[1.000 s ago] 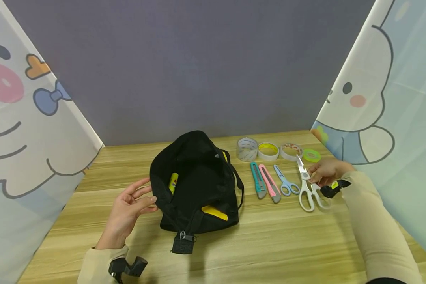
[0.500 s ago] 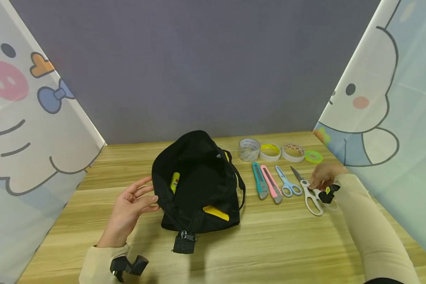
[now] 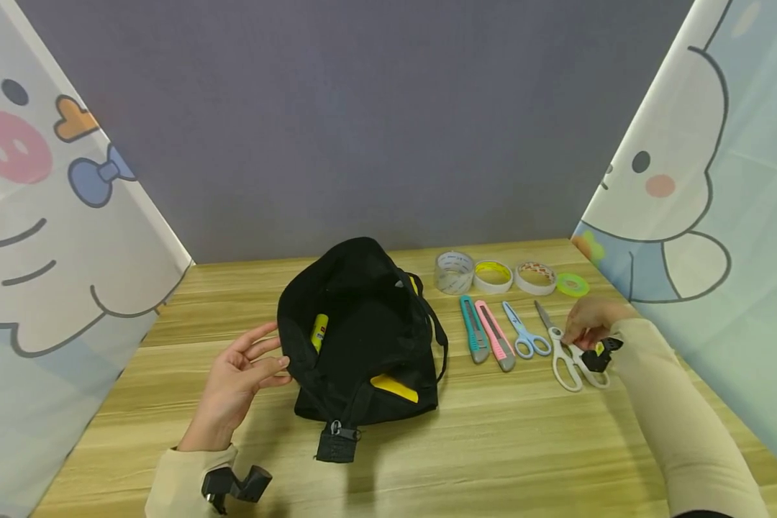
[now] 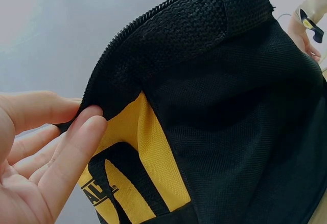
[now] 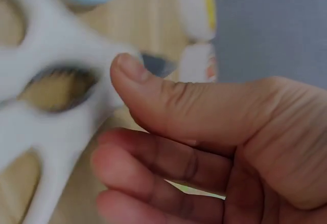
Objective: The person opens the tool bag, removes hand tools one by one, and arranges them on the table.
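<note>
A black zippered bag (image 3: pixel 362 345) gapes on the wooden table, with a yellow cylinder (image 3: pixel 318 331) inside near its left wall. My left hand (image 3: pixel 236 385) pinches the bag's left rim between thumb and fingers. In the left wrist view, that zipper edge sits at the fingertips, above a yellow panel (image 4: pixel 161 157). At the right, my right hand (image 3: pixel 592 322) holds white-handled scissors (image 3: pixel 559 345) near the pivot, their handles towards me. In the right wrist view, the thumb lies against the scissors (image 5: pixel 66 127); part of the grip is hidden.
Blue scissors (image 3: pixel 524 337), a pink cutter (image 3: pixel 494 334) and a teal cutter (image 3: pixel 473 329) lie between bag and right hand. Behind them stand a clear tape roll (image 3: pixel 455 273), white rolls (image 3: pixel 536 280) and a green roll (image 3: pixel 573 285). A grey wall (image 3: pixel 388 144) closes the back.
My right hand has shifted slightly right with the white scissors, which turned and came lower, close to the table. My left hand keeps its hold on the bag rim.
</note>
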`<state>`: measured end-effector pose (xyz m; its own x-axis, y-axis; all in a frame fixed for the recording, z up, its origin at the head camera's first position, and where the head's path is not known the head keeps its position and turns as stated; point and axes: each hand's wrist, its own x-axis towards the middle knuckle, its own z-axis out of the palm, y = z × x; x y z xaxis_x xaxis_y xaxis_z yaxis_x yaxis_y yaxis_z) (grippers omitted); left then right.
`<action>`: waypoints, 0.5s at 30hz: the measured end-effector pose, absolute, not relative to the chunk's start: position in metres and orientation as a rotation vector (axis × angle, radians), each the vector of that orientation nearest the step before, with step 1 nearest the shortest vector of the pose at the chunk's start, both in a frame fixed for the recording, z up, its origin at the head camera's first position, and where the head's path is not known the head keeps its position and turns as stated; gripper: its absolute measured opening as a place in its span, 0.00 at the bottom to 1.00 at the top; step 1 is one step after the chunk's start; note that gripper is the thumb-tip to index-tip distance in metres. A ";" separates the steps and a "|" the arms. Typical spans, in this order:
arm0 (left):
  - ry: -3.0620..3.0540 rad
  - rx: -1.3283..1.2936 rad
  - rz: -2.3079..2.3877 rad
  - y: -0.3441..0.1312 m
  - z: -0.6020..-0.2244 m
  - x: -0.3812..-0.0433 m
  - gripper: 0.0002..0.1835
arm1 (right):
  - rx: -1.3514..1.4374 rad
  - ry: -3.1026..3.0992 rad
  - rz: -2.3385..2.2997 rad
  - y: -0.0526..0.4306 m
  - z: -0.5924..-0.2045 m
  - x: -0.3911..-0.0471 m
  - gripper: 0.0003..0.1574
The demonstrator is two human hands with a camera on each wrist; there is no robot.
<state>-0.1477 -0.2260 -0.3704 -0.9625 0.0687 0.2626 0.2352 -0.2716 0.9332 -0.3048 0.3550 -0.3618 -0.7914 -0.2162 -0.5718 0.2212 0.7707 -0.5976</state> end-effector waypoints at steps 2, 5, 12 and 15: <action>-1.829 -0.378 -2.393 -0.226 -0.371 -0.148 0.30 | -0.029 2.296 -0.921 0.351 -0.356 -0.307 0.03; -1.824 -0.370 -2.395 -0.225 -0.371 -0.147 0.30 | -0.110 2.301 -0.942 0.336 -0.342 -0.310 0.05; -1.855 -0.349 -2.389 -0.225 -0.370 -0.148 0.29 | -0.337 2.385 -0.960 0.281 -0.309 -0.313 0.19; -1.872 -0.347 -2.385 -0.226 -0.369 -0.149 0.29 | -0.421 2.384 -1.015 0.254 -0.297 -0.312 0.20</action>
<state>-0.1490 -0.2255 -0.3695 -0.9701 0.0692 0.2326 0.2095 -0.2448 0.9467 -0.3119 0.2538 -0.2969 -0.8214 -0.4633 -0.3326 -0.0816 0.6726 -0.7355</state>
